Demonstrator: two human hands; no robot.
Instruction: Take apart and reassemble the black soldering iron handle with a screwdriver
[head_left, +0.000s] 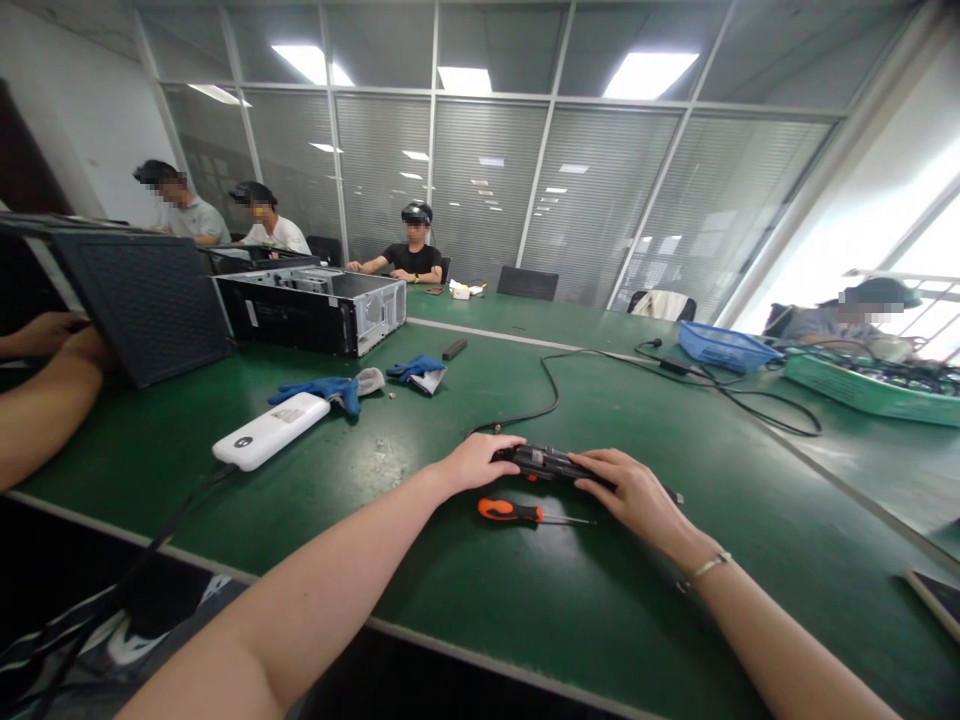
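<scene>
A long black device [546,461] with a lighter label lies on the green table [465,610]; I cannot make out its exact kind. My left hand [480,462] is closed on its left end, thumb in front and fingers behind. At the other end my right hand [626,492] grips it between thumb and fingers, hiding part of that side. A small metal plug [677,497] pokes out beyond the right hand. Just in front of the device rests a screwdriver [517,512] with an orange and black handle, its shaft pointing right. Neither hand touches it.
Blue gloves [326,390] and a white power bank [271,432] lie to the left. Behind them stand computer cases [300,310], with another person's arms [52,400] at the nearest. A black cable [556,385] runs toward blue [724,347] and green baskets [862,385]. Several people sit around.
</scene>
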